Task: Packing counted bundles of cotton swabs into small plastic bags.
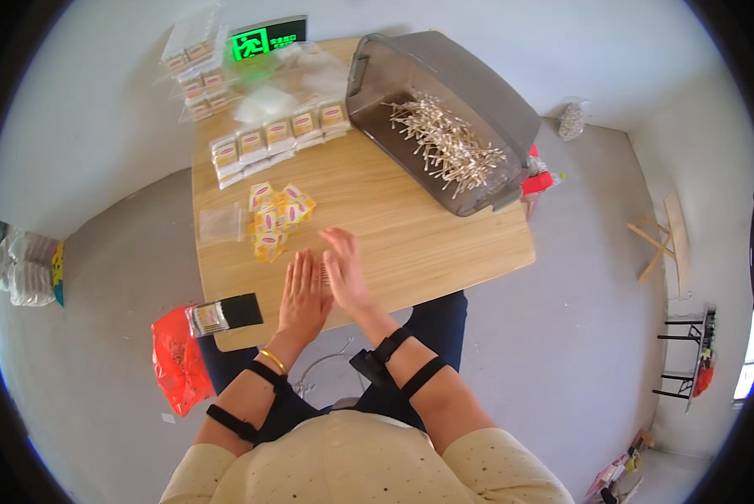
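Observation:
My left hand (304,292) lies at the near edge of the wooden table (411,252), palm down with its fingers stretched out side by side. Close beside it, my right hand (348,273) is turned on its edge, fingers extended and thumb toward the left hand. A few thin sticks, apparently cotton swabs (325,275), show in the narrow gap between the two hands; most of them are hidden. Just beyond my left fingers is a loose pile of small yellow-and-white printed cards (274,220). A flat transparent bag (222,224) lies left of the cards.
A tilted grey plastic bin (478,109) holds many swabs at the far right. Packed bags (278,134) line the back left, with stacked packs (197,67) and a lit green sign (264,40) behind. A black-topped packet (226,314) overhangs the left edge, near a red bag (180,357).

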Action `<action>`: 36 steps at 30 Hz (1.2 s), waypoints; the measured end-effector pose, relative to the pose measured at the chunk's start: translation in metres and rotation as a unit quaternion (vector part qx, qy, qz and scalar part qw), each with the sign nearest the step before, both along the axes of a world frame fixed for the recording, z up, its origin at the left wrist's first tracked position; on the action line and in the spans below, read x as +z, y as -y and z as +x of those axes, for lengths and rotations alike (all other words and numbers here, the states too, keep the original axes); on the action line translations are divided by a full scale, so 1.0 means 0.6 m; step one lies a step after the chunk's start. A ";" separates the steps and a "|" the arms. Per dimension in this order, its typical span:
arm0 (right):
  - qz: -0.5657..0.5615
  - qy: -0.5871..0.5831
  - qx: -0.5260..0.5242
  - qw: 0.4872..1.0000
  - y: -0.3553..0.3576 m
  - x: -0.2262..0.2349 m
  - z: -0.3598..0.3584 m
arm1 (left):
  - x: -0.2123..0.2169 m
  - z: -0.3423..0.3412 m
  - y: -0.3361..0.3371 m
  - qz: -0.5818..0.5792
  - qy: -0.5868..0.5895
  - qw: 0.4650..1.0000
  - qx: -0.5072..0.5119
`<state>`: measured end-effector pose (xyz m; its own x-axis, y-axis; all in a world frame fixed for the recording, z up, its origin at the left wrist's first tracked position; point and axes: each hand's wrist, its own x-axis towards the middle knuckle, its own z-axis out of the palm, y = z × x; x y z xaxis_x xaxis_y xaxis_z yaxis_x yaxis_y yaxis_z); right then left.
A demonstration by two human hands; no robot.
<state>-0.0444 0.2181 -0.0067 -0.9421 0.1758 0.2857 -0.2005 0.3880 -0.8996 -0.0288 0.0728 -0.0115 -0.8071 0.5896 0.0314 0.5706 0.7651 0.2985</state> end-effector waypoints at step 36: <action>-0.099 0.245 0.044 0.963 -0.226 -0.003 -0.015 | 0.013 -0.013 0.029 0.052 -0.004 0.999 -0.002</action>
